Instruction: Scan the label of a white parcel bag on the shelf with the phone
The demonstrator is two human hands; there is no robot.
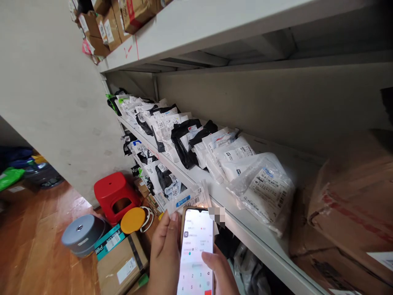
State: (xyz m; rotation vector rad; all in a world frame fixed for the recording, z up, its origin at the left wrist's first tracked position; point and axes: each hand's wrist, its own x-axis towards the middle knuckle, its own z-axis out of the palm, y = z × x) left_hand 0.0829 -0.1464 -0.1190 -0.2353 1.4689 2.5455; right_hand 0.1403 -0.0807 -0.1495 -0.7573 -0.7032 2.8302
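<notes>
My left hand (166, 250) is closed, its thumb pressing the lower edge of a clear plastic parcel bag (196, 192). The bag has a blue mark and a barcode label. Right beside it my right hand (222, 270) grips a smartphone (196, 246), its thumb over the lit screen. A number keypad shows on the lower part of the screen, and the phone's top covers part of the bag. My left hand lies along the phone's left edge; whether it also bears the phone I cannot tell.
A white shelf (245, 223) holds a row of bagged parcels (166, 123), with brown cartons (353, 200) at right. More boxes stand on the upper shelf (190, 28). On the wooden floor are a red stool (115, 186), a grey-blue round container (81, 233) and a cardboard box (118, 262).
</notes>
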